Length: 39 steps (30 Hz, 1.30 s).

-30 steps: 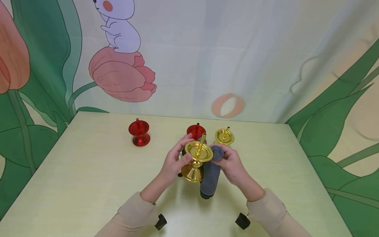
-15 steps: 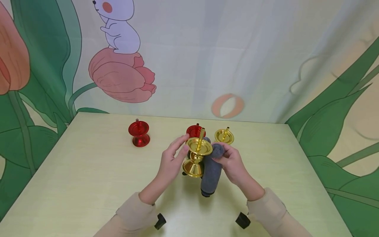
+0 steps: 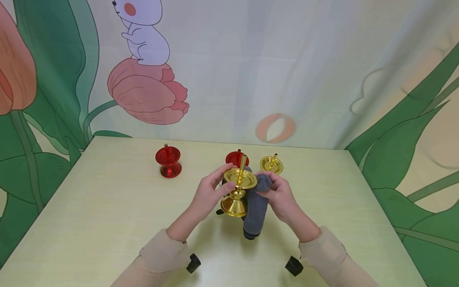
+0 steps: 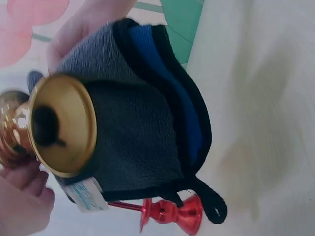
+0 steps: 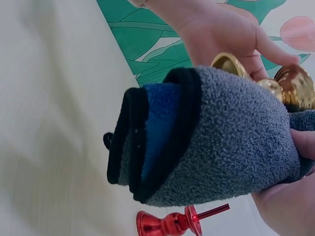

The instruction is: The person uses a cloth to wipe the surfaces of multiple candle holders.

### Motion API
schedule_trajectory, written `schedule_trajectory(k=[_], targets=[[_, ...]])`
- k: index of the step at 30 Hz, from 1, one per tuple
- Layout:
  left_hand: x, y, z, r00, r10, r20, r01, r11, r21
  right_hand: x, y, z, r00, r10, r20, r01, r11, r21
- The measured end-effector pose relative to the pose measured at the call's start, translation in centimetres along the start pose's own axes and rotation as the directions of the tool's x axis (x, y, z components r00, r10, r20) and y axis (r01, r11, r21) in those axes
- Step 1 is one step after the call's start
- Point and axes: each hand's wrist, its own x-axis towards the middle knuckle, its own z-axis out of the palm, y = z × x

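Observation:
A shiny gold candle holder [image 3: 234, 205], with a wide dish and an upright stem, is held above the table. My left hand [image 3: 212, 192] holds it at the dish, the thumb lying over the rim. My right hand [image 3: 282, 196] grips a bunched grey cloth [image 3: 255, 215] pressed against the holder's right side. In the left wrist view, the cloth [image 4: 133, 142] with black edging, a blue layer and a hanging loop spreads behind the holder's flared foot [image 4: 69, 125]. The right wrist view shows the cloth [image 5: 231, 142] hiding much of the holder.
A red candle holder [image 3: 169, 161] stands at the table's back left. Behind my hands stand another red one [image 3: 233, 158], partly covered, and a second gold one [image 3: 271, 165]. A printed curtain [image 3: 222, 79] hangs along the back edge of the pale table [image 3: 107, 215].
The gold candle holder rose slightly, then sank a little. My left hand's fingers lifted and spread, then came back onto the dish. My right hand stays nearly in place with the cloth.

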Motion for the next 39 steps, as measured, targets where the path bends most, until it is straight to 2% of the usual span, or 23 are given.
schedule_trajectory(k=[3, 5, 7, 11, 14, 19, 22, 24, 26, 30, 33, 36, 39], targets=[[0.2, -0.3, -0.5, 0.995, 0.006, 0.102, -0.001, 0.999, -0.046, 0.0, -0.1, -0.1, 1.0, 0.006, 0.01, -0.006, 1.0, 0.015], [0.3, -0.3, -0.6, 0.993, -0.004, 0.121, 0.01, 0.999, -0.05, -0.1, -0.1, -0.2, 1.0, -0.002, 0.015, 0.002, 1.0, 0.019], [0.4, -0.2, -0.7, 0.995, -0.022, 0.097, 0.026, 0.999, -0.038, -0.1, 0.0, -0.3, 1.0, -0.011, 0.012, 0.01, 1.0, 0.017], [0.5, 0.1, -0.7, 0.999, -0.041, -0.013, 0.04, 0.999, -0.03, 0.0, 0.1, -0.4, 0.999, -0.032, 0.011, 0.031, 0.999, 0.012], [0.4, 0.1, -0.7, 0.999, -0.019, -0.033, 0.017, 0.999, -0.044, 0.0, 0.1, -0.5, 0.999, -0.044, 0.021, 0.044, 0.999, 0.015], [0.4, -0.2, -0.9, 0.999, 0.006, 0.048, 0.001, 0.989, -0.146, 0.0, 0.2, -0.6, 0.995, -0.074, 0.068, 0.071, 0.996, 0.046], [0.5, -0.6, -1.1, 0.993, 0.019, 0.115, 0.006, 0.977, -0.214, 0.0, 0.2, -0.6, 0.991, -0.086, 0.104, 0.078, 0.994, 0.075], [0.5, -0.8, -1.1, 0.99, 0.016, 0.141, 0.016, 0.974, -0.228, -0.1, 0.2, -0.6, 0.989, -0.087, 0.116, 0.077, 0.993, 0.086], [0.5, -0.8, -1.2, 0.991, 0.0, 0.134, 0.028, 0.978, -0.208, -0.1, 0.3, -0.6, 0.99, -0.087, 0.113, 0.077, 0.993, 0.086], [0.3, -0.6, -1.2, 0.999, -0.054, 0.005, 0.055, 0.997, -0.058, 0.0, 0.5, -0.8, 0.993, -0.096, 0.075, 0.093, 0.995, 0.04], [0.1, -0.2, -1.0, 0.996, -0.052, -0.074, 0.058, 0.996, 0.075, 0.1, 0.6, -0.8, 0.99, -0.133, 0.038, 0.135, 0.989, -0.063], [-0.1, 0.2, -0.8, 0.995, -0.048, -0.084, 0.06, 0.988, 0.14, 0.1, 0.8, -0.6, 0.983, -0.185, 0.017, 0.185, 0.965, -0.187], [-0.1, 0.3, -0.5, 0.993, -0.086, -0.085, 0.099, 0.98, 0.175, 0.1, 0.9, -0.4, 0.978, -0.21, 0.014, 0.206, 0.945, -0.254]])
